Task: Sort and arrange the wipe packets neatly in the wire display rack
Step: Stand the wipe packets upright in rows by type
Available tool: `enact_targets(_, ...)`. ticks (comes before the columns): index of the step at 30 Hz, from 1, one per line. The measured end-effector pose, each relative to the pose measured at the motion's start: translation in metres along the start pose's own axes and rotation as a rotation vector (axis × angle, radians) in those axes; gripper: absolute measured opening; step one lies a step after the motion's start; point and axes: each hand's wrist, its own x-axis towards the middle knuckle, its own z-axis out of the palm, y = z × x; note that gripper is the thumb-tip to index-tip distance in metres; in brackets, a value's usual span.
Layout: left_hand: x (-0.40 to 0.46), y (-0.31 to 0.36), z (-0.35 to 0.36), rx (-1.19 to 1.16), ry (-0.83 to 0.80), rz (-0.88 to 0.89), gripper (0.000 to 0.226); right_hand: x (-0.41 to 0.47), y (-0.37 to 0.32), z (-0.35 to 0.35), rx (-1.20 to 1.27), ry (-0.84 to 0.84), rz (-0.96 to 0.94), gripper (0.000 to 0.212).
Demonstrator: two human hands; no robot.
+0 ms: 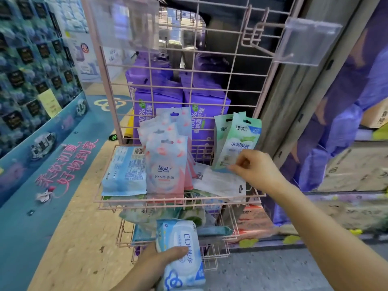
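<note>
A pink wire display rack [180, 201] holds wipe packets in its upper basket. My right hand [255, 170] pinches the lower edge of a green packet [237, 141] standing upright at the basket's right side. Below it a white packet [218, 181] lies flat, back up. Several pink-and-white packets [164, 164] stand in the middle, and a blue packet [123, 171] lies back up at the left. My left hand [161, 260] grips a blue-and-white EDI packet [182, 253] in front of the lower basket [210, 240], which holds mixed green and blue packets.
Large purple packs [159, 97] are stacked behind the rack's wire back panel. Clear plastic label holders [308, 43] stick out at the top. A blue display stand [42, 114] runs along the left. Cardboard boxes [354, 169] sit on shelves at the right.
</note>
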Motion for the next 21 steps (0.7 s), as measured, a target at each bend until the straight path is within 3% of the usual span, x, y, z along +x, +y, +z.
enact_targets(1,-0.001,0.000,-0.003,0.004,-0.007,0.002,0.055,-0.002,-0.005,0.001,-0.097,-0.184,-0.047,0.022)
enact_targets(3,-0.003,0.001,-0.006,0.012,-0.014,0.006,0.046,0.002,-0.014,0.005,-0.357,-0.474,-0.079,0.043)
enact_targets(7,-0.009,0.005,-0.007,0.015,-0.026,0.033,0.037,0.021,-0.021,0.019,-0.542,-0.673,-0.034,0.077)
enact_targets(16,-0.014,0.003,-0.010,0.028,-0.050,0.021,0.055,0.031,-0.024,-0.011,-0.345,-0.663,-0.038,0.081)
enact_targets(21,-0.011,0.007,-0.006,0.041,-0.119,0.021,0.061,0.027,-0.038,-0.054,-0.196,-0.554,-0.031,0.044)
